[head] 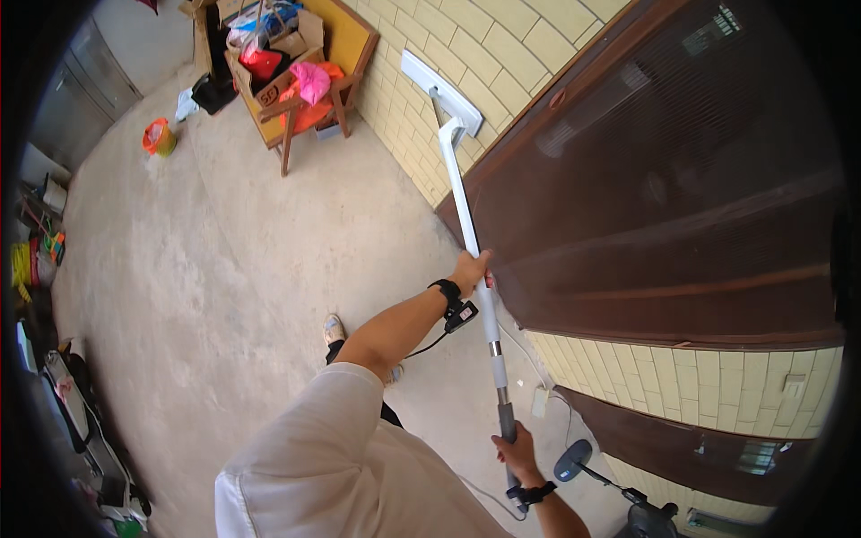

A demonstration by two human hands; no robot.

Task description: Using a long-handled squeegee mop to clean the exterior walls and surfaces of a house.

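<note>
Both hands grip a long white pole (461, 202) that runs up and away from me to the white rectangular head (440, 91) of a flat mop or similar cleaning tool. Its head lies flat along the pale yellow tiled wall (403, 141); whether it touches cannot be told. My left hand (469, 272) is wrapped around the middle of the pole, below the bent neck. Lower down, my right hand (516, 452) closes on the grey grip (506, 420) at the near end. A black strap with a small device sits on each wrist.
Brown screened panels (646, 202) line the wall on the right. A wooden bench (289, 138) carries cardboard boxes and bags. An orange-rimmed bucket (159, 138) stands on the concrete floor (222, 269). A white power strip (540, 401) and a black stand (609, 481) are at lower right.
</note>
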